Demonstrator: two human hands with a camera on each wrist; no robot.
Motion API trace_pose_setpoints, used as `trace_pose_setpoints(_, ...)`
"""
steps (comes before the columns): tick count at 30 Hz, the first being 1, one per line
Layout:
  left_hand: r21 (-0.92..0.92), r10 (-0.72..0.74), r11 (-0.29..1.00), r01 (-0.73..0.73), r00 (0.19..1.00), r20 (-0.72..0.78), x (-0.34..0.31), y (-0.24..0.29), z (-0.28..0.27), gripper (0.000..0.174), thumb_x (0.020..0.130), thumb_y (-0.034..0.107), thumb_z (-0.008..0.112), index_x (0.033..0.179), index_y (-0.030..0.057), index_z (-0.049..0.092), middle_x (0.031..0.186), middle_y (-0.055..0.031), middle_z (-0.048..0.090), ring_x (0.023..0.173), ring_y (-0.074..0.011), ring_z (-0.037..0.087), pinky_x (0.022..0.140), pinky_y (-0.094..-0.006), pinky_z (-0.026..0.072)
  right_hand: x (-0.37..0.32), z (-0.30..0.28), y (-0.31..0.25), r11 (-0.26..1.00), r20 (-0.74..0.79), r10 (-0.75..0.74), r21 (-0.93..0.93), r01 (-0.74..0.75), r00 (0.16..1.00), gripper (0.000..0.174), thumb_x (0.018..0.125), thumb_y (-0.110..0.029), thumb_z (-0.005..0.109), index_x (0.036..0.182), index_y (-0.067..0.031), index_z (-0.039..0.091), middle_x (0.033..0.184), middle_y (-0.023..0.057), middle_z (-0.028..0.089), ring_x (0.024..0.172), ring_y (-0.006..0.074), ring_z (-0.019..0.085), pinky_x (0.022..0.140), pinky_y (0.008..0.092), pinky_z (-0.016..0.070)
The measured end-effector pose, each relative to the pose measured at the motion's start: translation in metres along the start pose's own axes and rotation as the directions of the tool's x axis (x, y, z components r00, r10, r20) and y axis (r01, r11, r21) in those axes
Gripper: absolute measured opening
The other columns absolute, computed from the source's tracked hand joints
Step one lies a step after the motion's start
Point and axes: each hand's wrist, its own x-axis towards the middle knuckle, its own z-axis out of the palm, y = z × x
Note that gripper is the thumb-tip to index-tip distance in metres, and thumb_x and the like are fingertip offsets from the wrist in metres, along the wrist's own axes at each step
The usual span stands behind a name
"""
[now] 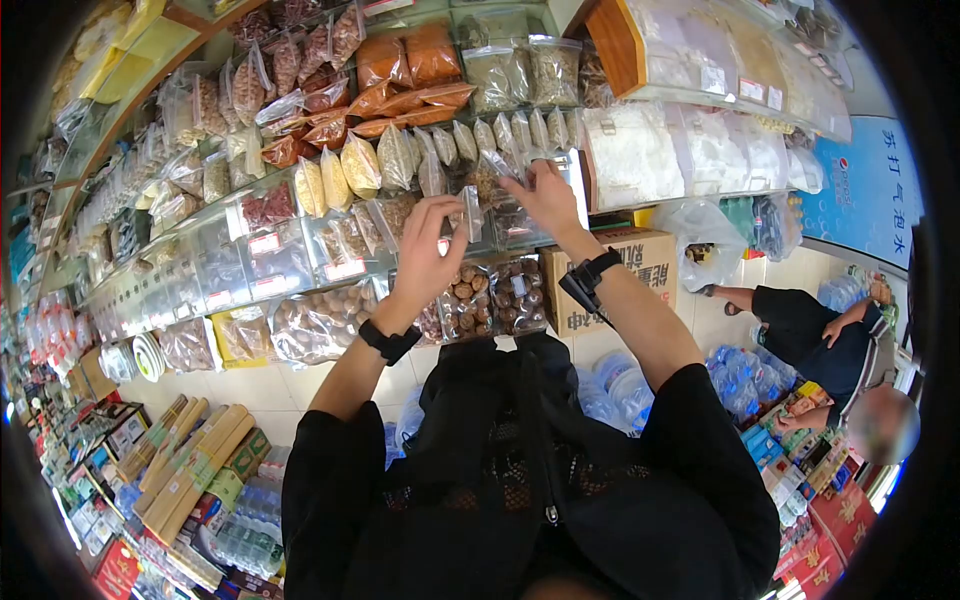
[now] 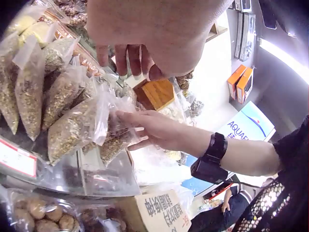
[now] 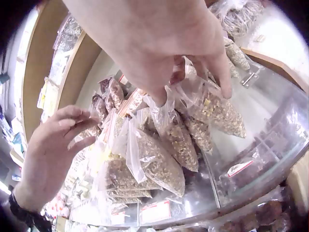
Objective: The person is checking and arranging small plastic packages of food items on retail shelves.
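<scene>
Head view of a shop: tall shelves packed with clear packets of dried goods fill the wall ahead, curving from left to right. Below them a row of glass-fronted bins holds nuts and other dried food. A cardboard box stands on the floor at the right end of the bins, and further right a second person sits low among stacked goods. On top of the bins, at chest height, stands a row of small bags filled with pale seeds and grains, leaning against one another. Both hands are raised to this row, each wrist wearing a black strap. The right hand pinches the loose plastic top of one clear bag, which still sits upright in the row among its neighbours. The left hand hovers just beside it, fingers loosely spread and holding nothing.
</scene>
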Motion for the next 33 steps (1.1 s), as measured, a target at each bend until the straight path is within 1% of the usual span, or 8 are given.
trace_pose_setpoints(4, -0.033, -0.043, 0.998, 0.046, 0.996, 0.077, 0.007, 0.004, 0.013, 0.022, 0.092, 0.009, 0.064, 0.113, 0.0026, 0.06, 0.12, -0.0137, 0.059, 0.115, -0.0329, 0.058, 0.1, -0.0388, 0.0453, -0.002, 0.008, 0.003, 0.999, -0.014, -0.012, -0.049, 0.011, 1.0, 0.041, 0.092, -0.043, 0.067, 0.101, -0.0037, 0.058, 0.111, 0.0195, 0.061, 0.093, 0.0443, 0.064, 0.08, 0.0515, 0.0514)
trace_pose_setpoints(13, 0.009, -0.09, 0.996, 0.09, 0.989, 0.118, 0.016, 0.004, 0.024, 0.03, 0.092, 0.012, 0.065, 0.118, 0.0022, 0.056, 0.128, -0.015, 0.056, 0.122, -0.035, 0.055, 0.104, -0.0409, 0.0439, -0.01, -0.025, 0.001, 0.991, -0.007, 0.029, 0.128, -0.027, 1.0, 0.04, 0.091, -0.035, 0.065, 0.117, -0.0038, 0.063, 0.113, 0.0232, 0.063, 0.102, 0.0432, 0.063, 0.085, 0.0503, 0.0501)
trace_pose_setpoints(18, 0.096, -0.095, 0.992, 0.084, 0.988, 0.118, 0.033, 0.015, 0.037, 0.071, 0.086, 0.019, 0.073, 0.143, -0.0024, 0.036, 0.146, -0.0231, 0.043, 0.137, -0.0411, 0.041, 0.112, -0.0431, 0.0374, -0.017, -0.07, -0.011, 0.979, -0.106, -0.07, 0.182, 0.088, 0.992, 0.042, 0.09, -0.036, 0.067, 0.112, -0.0001, 0.067, 0.106, 0.0268, 0.066, 0.098, 0.0431, 0.064, 0.086, 0.0458, 0.0501)
trace_pose_setpoints(22, 0.118, -0.05, 0.992, 0.039, 0.995, 0.089, 0.053, 0.03, 0.047, 0.083, 0.082, 0.017, 0.076, 0.146, -0.006, 0.028, 0.149, -0.029, 0.034, 0.138, -0.0453, 0.036, 0.114, -0.0463, 0.0356, -0.017, -0.102, -0.028, 0.98, -0.149, -0.104, 0.154, 0.127, 0.983, 0.04, 0.09, -0.036, 0.068, 0.111, -0.0018, 0.068, 0.099, 0.0248, 0.068, 0.09, 0.0392, 0.067, 0.08, 0.0426, 0.0511)
trace_pose_setpoints(26, 0.117, 0.007, 0.993, -0.008, 1.0, 0.009, 0.08, 0.035, 0.051, 0.082, 0.082, 0.016, 0.076, 0.145, -0.0059, 0.028, 0.15, -0.0298, 0.033, 0.138, -0.047, 0.035, 0.115, -0.0472, 0.035, 0.004, -0.119, -0.032, 0.978, -0.142, -0.064, 0.19, 0.091, 0.988, 0.039, 0.091, -0.036, 0.067, 0.112, -0.0028, 0.068, 0.095, 0.0233, 0.068, 0.086, 0.0374, 0.067, 0.078, 0.0425, 0.0511)
trace_pose_setpoints(29, 0.12, 0.021, 0.993, -0.021, 1.0, -0.006, 0.107, 0.028, 0.044, 0.083, 0.086, 0.019, 0.074, 0.149, -0.0054, 0.025, 0.151, -0.0299, 0.033, 0.139, -0.0464, 0.035, 0.114, -0.0475, 0.0345, 0.029, -0.131, -0.038, 0.974, -0.254, -0.134, 0.144, 0.175, 0.958, 0.039, 0.092, -0.038, 0.066, 0.111, -0.0037, 0.069, 0.089, 0.0213, 0.069, 0.082, 0.0361, 0.068, 0.076, 0.0426, 0.0511)
trace_pose_setpoints(31, 0.128, 0.054, 0.991, -0.048, 0.998, -0.041, 0.127, 0.024, 0.038, 0.079, 0.086, 0.019, 0.073, 0.148, -0.0029, 0.029, 0.148, -0.0286, 0.034, 0.137, -0.0455, 0.037, 0.113, -0.0467, 0.036, 0.042, -0.15, -0.058, 0.967, -0.192, -0.147, 0.18, 0.182, 0.97, 0.037, 0.091, -0.036, 0.064, 0.112, -0.0061, 0.069, 0.093, 0.0249, 0.07, 0.094, 0.0443, 0.066, 0.082, 0.0487, 0.0513)
trace_pose_setpoints(33, 0.139, 0.108, 0.986, -0.092, 0.988, -0.11, 0.151, 0.016, 0.032, 0.074, 0.086, 0.018, 0.073, 0.148, 0.0017, 0.035, 0.141, -0.0262, 0.036, 0.132, -0.0451, 0.04, 0.109, -0.0463, 0.0388, 0.067, -0.156, -0.063, 0.965, -0.212, -0.148, 0.182, 0.188, 0.966, 0.038, 0.091, -0.038, 0.064, 0.112, -0.0068, 0.069, 0.095, 0.0247, 0.07, 0.096, 0.0434, 0.067, 0.083, 0.0478, 0.0513)
